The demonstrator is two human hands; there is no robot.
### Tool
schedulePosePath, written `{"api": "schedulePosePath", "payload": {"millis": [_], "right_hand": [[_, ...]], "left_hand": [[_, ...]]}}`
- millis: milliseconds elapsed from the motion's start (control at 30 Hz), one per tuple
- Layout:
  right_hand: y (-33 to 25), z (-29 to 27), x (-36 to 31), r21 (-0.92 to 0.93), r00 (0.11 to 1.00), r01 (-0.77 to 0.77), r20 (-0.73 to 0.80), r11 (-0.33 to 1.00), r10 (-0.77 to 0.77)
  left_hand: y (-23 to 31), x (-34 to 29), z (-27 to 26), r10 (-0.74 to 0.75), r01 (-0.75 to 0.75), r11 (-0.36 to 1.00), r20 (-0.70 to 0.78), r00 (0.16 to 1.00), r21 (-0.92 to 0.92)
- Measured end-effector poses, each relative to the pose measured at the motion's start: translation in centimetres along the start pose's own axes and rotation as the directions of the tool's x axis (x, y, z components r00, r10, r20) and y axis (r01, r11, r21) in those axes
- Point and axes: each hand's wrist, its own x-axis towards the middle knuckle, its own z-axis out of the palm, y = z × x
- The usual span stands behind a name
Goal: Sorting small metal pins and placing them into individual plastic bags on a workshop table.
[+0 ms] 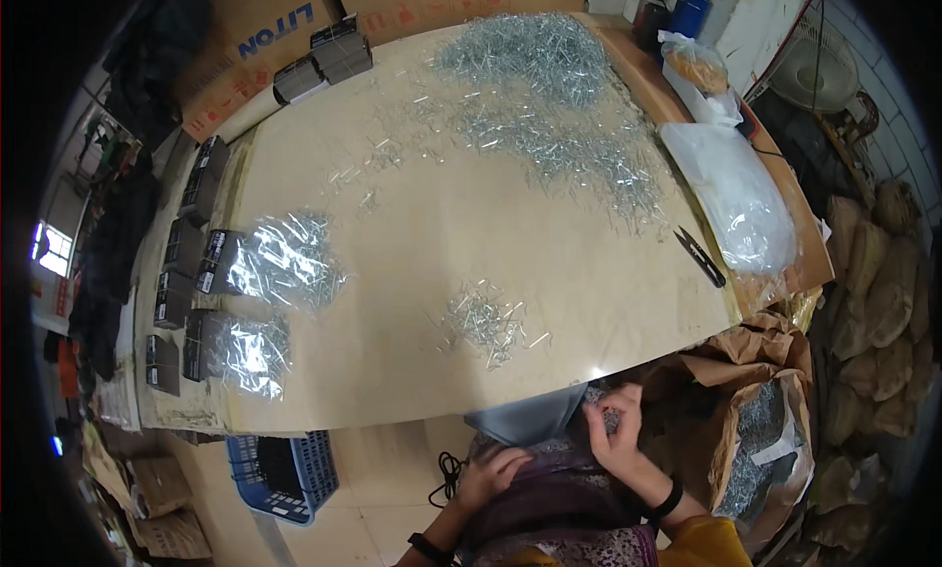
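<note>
1 small, loose heap of thin, silvery metal wire pieces (486,324) lies near the front edge of the pale tan bench (383,371), in front of the person. Below that edge, over the lap, the left hand (494,475) has its fingers loosely curled, with nothing visible in them; the right hand (616,432) is raised, thumb and forefinger curved toward each other, and I cannot tell whether they pinch a piece. Between them sits a smooth grey-blue tray-like object (530,420) against the edge. If it tips or slips, pieces pulled off the bench would probably drop into the lap or onto the floor. A careless sweep could also scatter the heap, since nothing walls it in, and the sharp-looking ends could prick bare fingertips. The small black metal snips (701,260) lie near the right edge, where a wide reach by the right hand might knock them off. Beside the right forearm, the open brown paper sack (726,449) of similar silvery pieces could spill if an elbow caught its crumpled rim.
</note>
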Motion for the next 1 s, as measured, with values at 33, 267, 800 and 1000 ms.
{"api": "schedulePosePath", "payload": {"millis": [33, 267, 800, 1000], "right_hand": [[-0.9, 0.1, 2.3, 0.012, 0.992, 0.118, -0.035, 0.993, -0.117], [-4.5, 4.7, 13.9, -0.011, 0.790, 0.488, 0.432, 0.873, -0.436], [-2.9, 7.2, 16.5, -0.021, 0.921, 0.009, 0.390, 1.000, 0.000], [-2.2, 6.8, 17.0, 0.197, 0.868, -0.326, 0.450, 0.924, 0.210]], "left_hand": [[1.1, 0.9, -0.7, 0.006, -0.006, 1.000, -0.003, 1.000, 0.004], [1.8, 1.7, -1.2, 0.302, -0.306, 0.920, 0.055, 0.952, 0.243], [2.1, 2.2, -1.5, 0.248, -0.243, 0.948, 0.002, 0.969, 0.207], [1.3, 1.5, -1.0, 0.105, -0.104, 0.994, -0.048, 0.993, 0.027]]}}
